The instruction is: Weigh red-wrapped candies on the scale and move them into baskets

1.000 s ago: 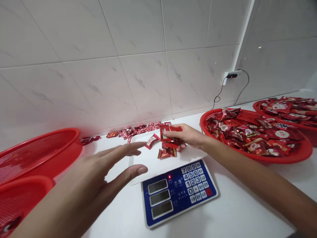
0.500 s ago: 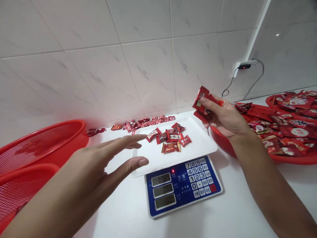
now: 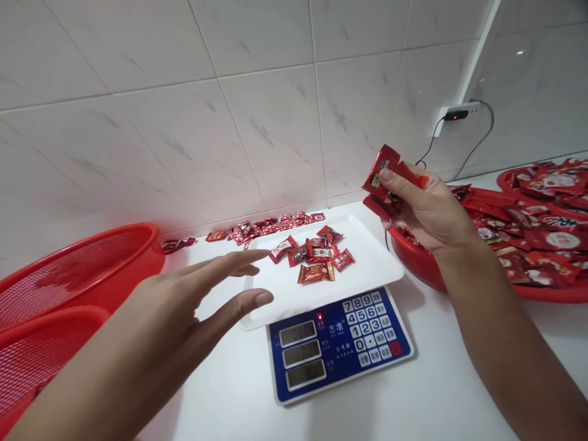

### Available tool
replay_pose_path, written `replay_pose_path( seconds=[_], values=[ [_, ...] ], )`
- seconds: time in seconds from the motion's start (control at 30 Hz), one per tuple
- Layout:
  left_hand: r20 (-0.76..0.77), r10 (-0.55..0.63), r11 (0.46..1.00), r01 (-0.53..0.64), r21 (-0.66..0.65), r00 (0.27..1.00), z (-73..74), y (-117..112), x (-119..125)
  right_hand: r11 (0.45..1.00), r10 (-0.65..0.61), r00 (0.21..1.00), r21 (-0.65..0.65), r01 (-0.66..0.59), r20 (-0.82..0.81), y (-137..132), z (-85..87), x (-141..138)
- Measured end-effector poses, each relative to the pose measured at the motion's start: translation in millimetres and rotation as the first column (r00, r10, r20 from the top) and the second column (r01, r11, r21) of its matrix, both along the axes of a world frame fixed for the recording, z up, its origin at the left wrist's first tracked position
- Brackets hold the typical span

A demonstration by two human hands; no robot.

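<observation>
A blue digital scale [image 3: 337,343] carries a white weighing tray [image 3: 367,269] with several red wrapped candies [image 3: 316,254] in a small heap. My right hand [image 3: 427,211] is raised above the tray's right end and grips a few red candy packets [image 3: 384,174] between thumb and fingers. My left hand [image 3: 197,300] hovers flat and open just left of the tray, fingers stretched toward its edge, holding nothing.
Two red mesh baskets [image 3: 78,269] stand at the left. Red basins [image 3: 422,260] heaped with candy packets fill the right side. A row of loose candies [image 3: 266,228] lies along the tiled wall. A wall socket with a cable [image 3: 452,115] is at the back right.
My right hand left a heap of candies on the tray and lifted up and to the right with a few packets still in it. My left hand stayed where it was.
</observation>
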State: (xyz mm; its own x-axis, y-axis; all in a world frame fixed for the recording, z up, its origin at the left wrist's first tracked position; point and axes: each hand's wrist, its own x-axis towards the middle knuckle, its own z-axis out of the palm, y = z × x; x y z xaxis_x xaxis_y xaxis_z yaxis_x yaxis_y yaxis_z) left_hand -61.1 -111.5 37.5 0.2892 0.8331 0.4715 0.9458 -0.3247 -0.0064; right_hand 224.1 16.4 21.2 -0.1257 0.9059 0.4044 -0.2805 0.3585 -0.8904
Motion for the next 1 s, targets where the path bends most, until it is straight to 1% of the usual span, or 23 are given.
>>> replay_pose_path(
  seconds=[0.17, 0.3, 0.37, 0.4, 0.47, 0.5, 0.53, 0.57, 0.6, 0.63, 0.67, 0.73, 0.77, 0.8, 0.83, 0.87, 0.9, 0.93, 0.97, 1.0],
  values=[
    [0.031, 0.011, 0.999, -0.01, -0.044, 0.999, -2.4, -1, 0, 1.0, -0.014, 1.0, -0.001, 0.014, 0.028, -1, 0.9, 0],
    [0.063, 0.008, 0.999, -0.005, -0.05, 0.998, 1.2, -3, 1, 1.0, -0.028, 1.0, 0.013, 0.028, 0.006, -2, 2.1, 0],
    [0.108, -0.018, 0.998, 0.024, -0.051, 0.994, 4.2, 3, 7, 0.996, -0.091, 0.996, 0.021, 0.091, -0.004, -2, 2.9, 3],
    [0.156, -0.04, 0.997, 0.049, -0.053, 0.987, 4.7, 8, 11, 0.99, -0.138, 0.99, 0.025, 0.138, -0.005, -1, 2.8, 5],
    [0.284, -0.084, 0.99, 0.111, -0.082, 0.955, 1.4, 26, 22, 0.975, -0.221, 0.975, 0.031, 0.221, 0.006, 3, 1.2, 8],
    [0.35, -0.097, 0.984, 0.143, -0.107, 0.932, -2.9, 38, 28, 0.969, -0.245, 0.969, 0.032, 0.244, 0.014, 6, -0.4, 9],
    [0.375, -0.099, 0.971, 0.172, -0.168, 0.922, -9.0, 52, 33, 0.968, -0.251, 0.968, 0.028, 0.25, 0.024, 9, -2.2, 10],
    [0.35, -0.085, 0.959, 0.172, -0.226, 0.933, -16.6, 66, 38, 0.969, -0.247, 0.969, 0.023, 0.246, 0.032, 12, -4.0, 10],
    [0.284, -0.055, 0.939, 0.147, -0.311, 0.957, -25.2, 79, 42, 0.972, -0.237, 0.971, 0.017, 0.236, 0.036, 15, -5.4, 10],
    [0.211, -0.024, 0.907, 0.11, -0.406, 0.977, -34.3, 91, 46, 0.974, -0.228, 0.973, 0.012, 0.228, 0.04, 16, -6.0, 10],
    [0.144, -0.014, 0.863, 0.085, -0.498, 0.989, -43.2, 101, 49, 0.974, -0.226, 0.973, 0.016, 0.226, 0.045, 17, -5.5, 12],
    [0.073, -0.018, 0.81, 0.057, -0.584, 0.997, -58.6, 114, 55, 0.967, -0.253, 0.963, 0.053, 0.249, 0.088, 13, -1.3, 19],
    [0.052, -0.027, 0.798, 0.053, -0.601, 0.998, -64.4, 117, 58, 0.956, -0.291, 0.946, 0.081, 0.281, 0.143, 9, 2.1, 27],
    [0.038, -0.036, 0.796, 0.052, -0.603, 0.999, -68.7, 119, 62, 0.933, -0.36, 0.906, 0.117, 0.342, 0.224, 5, 5.8, 36],
    [0.024, -0.046, 0.797, 0.052, -0.602, 0.999, -71.7, 120, 65, 0.889, -0.458, 0.826, 0.156, 0.431, 0.329, 0, 9.4, 48],
    [0.013, -0.057, 0.799, 0.054, -0.598, 0.998, -73.4, 119, 68, 0.825, -0.556, 0.703, 0.197, 0.529, 0.444, -3, 12.5, 60],
    [0.005, -0.067, 0.803, 0.057, -0.593, 0.998, -74.2, 119, 71, 0.745, -0.632, 0.545, 0.238, 0.623, 0.551, -6, 14.8, 74],
    [-0.003, -0.076, 0.809, 0.06, -0.584, 0.997, -74.3, 119, 73, 0.667, -0.664, 0.389, 0.271, 0.694, 0.638, -8, 15.9, 87],
    [-0.009, -0.085, 0.816, 0.064, -0.575, 0.996, -73.9, 119, 74, 0.61, -0.656, 0.271, 0.283, 0.74, 0.705, -8, 15.8, 100],
    [-0.014, -0.095, 0.823, 0.071, -0.564, 0.995, -73.4, 119, 75, 0.595, -0.61, 0.208, 0.268, 0.758, 0.765, -7, 14.5, 111]
  ],
)
